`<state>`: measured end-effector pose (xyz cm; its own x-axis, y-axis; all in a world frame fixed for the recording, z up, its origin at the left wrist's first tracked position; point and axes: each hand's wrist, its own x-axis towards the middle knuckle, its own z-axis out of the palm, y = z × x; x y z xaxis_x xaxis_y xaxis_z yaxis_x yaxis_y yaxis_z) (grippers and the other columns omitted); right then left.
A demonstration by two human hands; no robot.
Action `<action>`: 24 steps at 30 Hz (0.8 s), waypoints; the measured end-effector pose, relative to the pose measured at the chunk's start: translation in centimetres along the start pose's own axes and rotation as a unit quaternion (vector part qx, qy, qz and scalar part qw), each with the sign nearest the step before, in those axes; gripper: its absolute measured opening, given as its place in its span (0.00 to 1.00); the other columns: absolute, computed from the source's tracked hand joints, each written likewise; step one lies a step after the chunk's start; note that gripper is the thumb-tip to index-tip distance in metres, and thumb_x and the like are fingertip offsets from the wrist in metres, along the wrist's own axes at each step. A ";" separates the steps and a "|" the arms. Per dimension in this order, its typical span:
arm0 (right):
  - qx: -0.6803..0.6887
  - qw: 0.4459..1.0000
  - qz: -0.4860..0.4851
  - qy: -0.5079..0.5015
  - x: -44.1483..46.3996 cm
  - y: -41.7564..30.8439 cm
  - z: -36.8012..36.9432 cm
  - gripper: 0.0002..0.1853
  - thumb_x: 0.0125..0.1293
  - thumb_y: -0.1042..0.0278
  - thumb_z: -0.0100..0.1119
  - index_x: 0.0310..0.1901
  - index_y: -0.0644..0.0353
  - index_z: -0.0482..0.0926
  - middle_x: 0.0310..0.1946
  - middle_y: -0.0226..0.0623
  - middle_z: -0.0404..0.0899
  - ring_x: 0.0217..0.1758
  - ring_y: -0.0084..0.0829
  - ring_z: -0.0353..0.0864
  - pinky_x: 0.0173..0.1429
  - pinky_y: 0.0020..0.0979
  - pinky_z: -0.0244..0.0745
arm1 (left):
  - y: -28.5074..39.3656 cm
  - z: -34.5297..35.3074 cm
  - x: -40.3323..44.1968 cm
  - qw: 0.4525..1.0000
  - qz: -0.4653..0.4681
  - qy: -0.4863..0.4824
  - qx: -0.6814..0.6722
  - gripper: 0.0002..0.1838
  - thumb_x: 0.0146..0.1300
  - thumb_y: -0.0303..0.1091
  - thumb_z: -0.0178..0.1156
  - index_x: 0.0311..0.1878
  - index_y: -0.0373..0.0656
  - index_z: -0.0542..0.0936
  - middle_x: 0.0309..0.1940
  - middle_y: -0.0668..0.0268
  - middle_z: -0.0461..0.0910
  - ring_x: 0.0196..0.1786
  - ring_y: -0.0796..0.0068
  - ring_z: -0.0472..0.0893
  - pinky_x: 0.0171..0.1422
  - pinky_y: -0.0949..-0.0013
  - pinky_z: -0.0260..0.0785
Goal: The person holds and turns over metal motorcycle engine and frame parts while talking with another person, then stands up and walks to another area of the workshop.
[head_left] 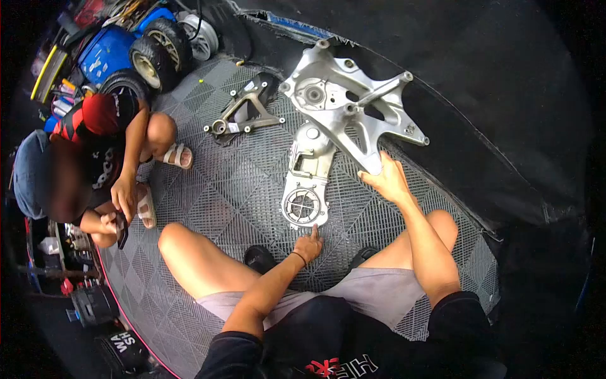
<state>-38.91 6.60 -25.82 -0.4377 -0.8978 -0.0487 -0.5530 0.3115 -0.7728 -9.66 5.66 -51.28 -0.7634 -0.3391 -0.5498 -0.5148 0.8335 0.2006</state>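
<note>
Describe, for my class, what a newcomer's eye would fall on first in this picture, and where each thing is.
Most striking is the large silver metal frame right of top centre, its lower end in the person's right grip. Just below and left of it, the long metal cover with a round grille lies on the patterned grey floor. At upper left, the black-tyred wheels stand out beside a blue container.

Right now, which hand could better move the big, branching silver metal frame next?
Probably the right hand: it seems to grip the lower end of that silver frame. The left hand is farther away, pointing at the bottom edge of the long silver metal cover with a round grille.
</note>
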 end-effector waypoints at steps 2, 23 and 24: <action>-0.017 1.000 -0.007 0.003 0.0 0.5 0.1 0.27 0.54 0.57 0.71 0.48 0.70 0.76 0.37 0.57 0.84 0.43 0.50 0.87 0.49 0.42 0.79 | 0.1 0.1 -0.1 1.000 -0.001 0.015 0.010 0.21 0.75 0.41 0.41 0.61 0.47 0.78 0.77 0.42 0.51 0.56 0.46 0.80 0.54 0.51 0.78; -0.132 0.982 -0.112 0.075 -0.8 -0.5 0.6 0.29 0.51 0.53 0.71 0.47 0.66 0.73 0.33 0.57 0.82 0.38 0.58 0.84 0.42 0.49 0.78 | 0.7 -4.8 -1.3 0.997 0.058 0.038 -0.023 0.19 0.66 0.34 0.51 0.59 0.41 0.76 0.66 0.43 0.67 0.60 0.46 0.77 0.60 0.53 0.76; -0.123 0.983 -0.112 0.081 -0.8 -0.7 0.6 0.28 0.51 0.54 0.71 0.47 0.66 0.73 0.35 0.57 0.83 0.39 0.58 0.83 0.43 0.50 0.78 | 0.5 -4.4 -0.5 0.994 0.077 0.066 -0.047 0.20 0.65 0.34 0.54 0.59 0.40 0.76 0.67 0.43 0.67 0.61 0.45 0.77 0.61 0.53 0.75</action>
<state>-37.69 6.93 -25.58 -0.3821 -0.8973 0.2212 -0.7943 0.1965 -0.5748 -11.26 4.30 -47.33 -0.8774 -0.2701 -0.3965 -0.4169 0.8381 0.3518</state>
